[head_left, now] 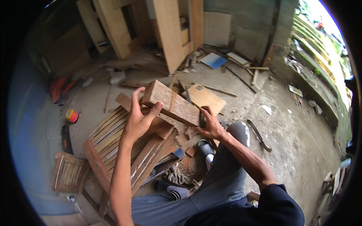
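The wooden block (174, 104) sits just off centre, toward 11 o'clock. The left hand (136, 123), thumb and fingers spread, holds its 10 o'clock end; the right hand (212, 126), fingers curled, grips its 4 o'clock end. A slatted frame (111, 140) lies at 8 o'clock.

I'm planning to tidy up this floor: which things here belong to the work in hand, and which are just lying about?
Likely part of the work:
wooden beam, held by the left hand and right hand
slatted wooden frame, close by

Seemingly just lying about:
red-and-yellow tin
blue-and-white sheet
white scrap
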